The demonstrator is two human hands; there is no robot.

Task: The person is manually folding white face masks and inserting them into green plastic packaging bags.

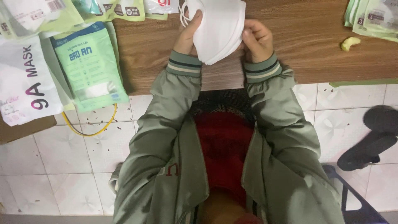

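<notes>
Left hand (188,33): fingers pinch the white masks (219,29), apparently stacked.
Right hand (258,39): fingers grip their other side.
Place: table's (306,49) near edge.

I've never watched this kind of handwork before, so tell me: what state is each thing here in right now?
White face masks: stacked, gripped from both sides.
Left hand: closed on the stack's left edge.
Right hand: closed on its right edge.
Green pouch: lying flat, overhanging the table edge.
White pouch: lying flat.
Wooden table: bare around the hands.
Black sandal: lying on the tiled floor.
</notes>
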